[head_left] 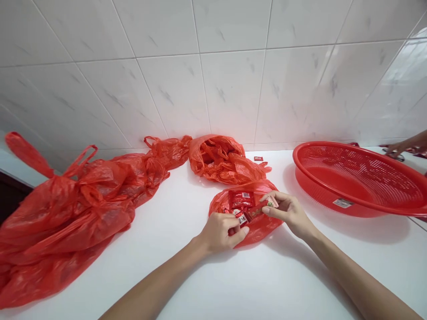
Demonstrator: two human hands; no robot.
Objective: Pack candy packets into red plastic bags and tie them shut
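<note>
A small red plastic bag (220,203) lies open on the white counter (267,275), holding several small red snack packets (240,200). My left hand (222,232) is curled at the bag's near edge, fingers pinched on one end of a red packet (255,210). My right hand (288,211) pinches the same packet's other end, by its pale tip, just above the bag.
A large tied red bag (66,213) lies at the left, with more red bags (220,160) against the tiled wall. A big red perforated basket (360,178) stands at the right. One loose packet (258,158) lies near the wall. Another person's hand (398,147) is at the far right.
</note>
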